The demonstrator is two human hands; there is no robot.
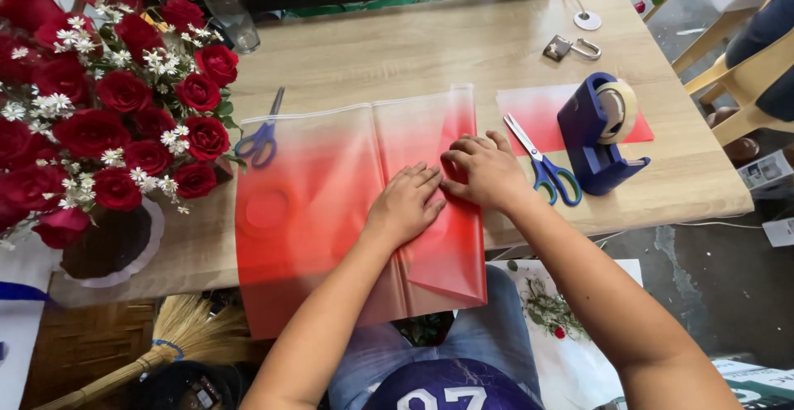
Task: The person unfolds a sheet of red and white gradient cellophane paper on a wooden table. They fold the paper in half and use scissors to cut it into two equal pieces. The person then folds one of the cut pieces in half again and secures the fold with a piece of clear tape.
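Both hands flat on a folded red wrapping sheet.

The left hand [407,203] and right hand [486,170], fingers spread open, grip nothing and press the wrapping sheet [331,203] onto the counter [397,46]. The sheet overhangs the counter's edge below the wrists; uneven pressure could skew the crease. Scissors [542,166] lie just right of the right hand.

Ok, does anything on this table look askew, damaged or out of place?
Nothing looks damaged or spilled. The red wrapping sheet hangs over the table's near edge, and the left hand and right hand press flat on its folded part. A second red sheet lies partly under the tape dispenser.
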